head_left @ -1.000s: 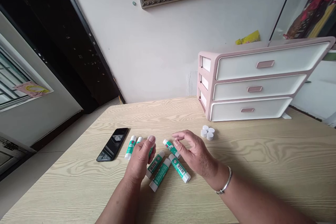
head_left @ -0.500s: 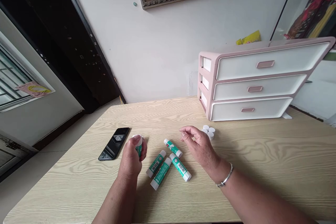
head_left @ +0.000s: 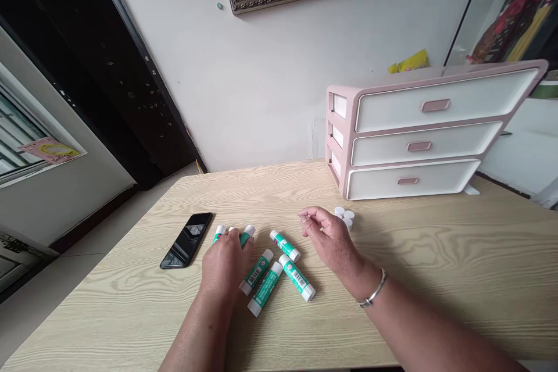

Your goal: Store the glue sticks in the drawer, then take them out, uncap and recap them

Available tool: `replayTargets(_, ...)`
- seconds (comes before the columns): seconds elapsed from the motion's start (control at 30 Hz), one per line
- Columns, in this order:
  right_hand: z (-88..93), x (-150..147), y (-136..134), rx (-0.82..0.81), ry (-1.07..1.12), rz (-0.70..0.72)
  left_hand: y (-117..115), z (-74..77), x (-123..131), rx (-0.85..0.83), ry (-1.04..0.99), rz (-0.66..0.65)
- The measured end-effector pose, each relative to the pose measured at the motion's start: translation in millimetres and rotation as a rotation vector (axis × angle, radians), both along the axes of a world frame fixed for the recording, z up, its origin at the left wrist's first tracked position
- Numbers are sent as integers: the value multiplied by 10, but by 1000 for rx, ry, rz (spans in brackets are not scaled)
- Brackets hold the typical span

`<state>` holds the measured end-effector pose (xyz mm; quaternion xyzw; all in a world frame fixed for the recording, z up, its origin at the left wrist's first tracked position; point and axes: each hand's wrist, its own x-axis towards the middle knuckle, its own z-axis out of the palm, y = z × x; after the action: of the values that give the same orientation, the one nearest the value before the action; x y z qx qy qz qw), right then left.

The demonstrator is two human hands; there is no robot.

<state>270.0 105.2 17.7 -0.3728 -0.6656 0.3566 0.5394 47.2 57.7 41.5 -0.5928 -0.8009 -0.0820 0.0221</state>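
Green labelling and white ends mark the nearest glue stick [head_left: 265, 289], lying flat on the wood-grain table [head_left: 131, 314]; a second stick [head_left: 256, 272] lies just left of it, a third stick [head_left: 299, 279] slants the opposite way, and a fourth stick [head_left: 285, 245] lies beyond. Left hand [head_left: 224, 260] is palm-down over a separate group, white ends showing past it, including the rightmost stick [head_left: 247, 236]; its fingers are largely hidden, so whether it grips cannot be told; its span suggests it is steadying several together. Right hand [head_left: 326, 236], bracelet [head_left: 369, 300] at the wrist, is narrowed, thumb near forefinger, nothing visible between; it is probably held aside to give the left room. Phone [head_left: 186, 241] lies left of the sticks, presumably out of the way; white round pieces [head_left: 349, 214] sit bunched behind the right hand, seemingly kept together; farther back, a drawer unit [head_left: 383, 145] stands near the wall.
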Motion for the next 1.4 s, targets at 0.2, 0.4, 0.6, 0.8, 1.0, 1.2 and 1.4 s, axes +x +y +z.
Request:
replayTargets(0.2, -21, 161, 126, 85, -115, -144, 7, -2, -68, -2, 116, 14)
replayTargets(0.4, 158, 517, 270, 117, -302, -506, 35, -75, -143, 15, 112, 8)
replayTargets(0.6, 241, 609, 280, 63, -707, -606, 48, -143, -140, 156, 108, -37)
replayTargets(0.8, 145, 604, 269, 41, -1079, -565, 74, -231, -26, 214, -150, -254)
replayTargets(1.0, 142, 577, 230, 33, -1183, -522, 3, -95, 130, 28, -312, -337)
replayTargets(1.2, 100, 539, 228, 15, -1239, -493, -38, 3, 54, -95, -323, -294)
replayTargets(1.4, 116, 503, 205, 8, -1254, -483, -47, -30, 16, -167, -315, -311)
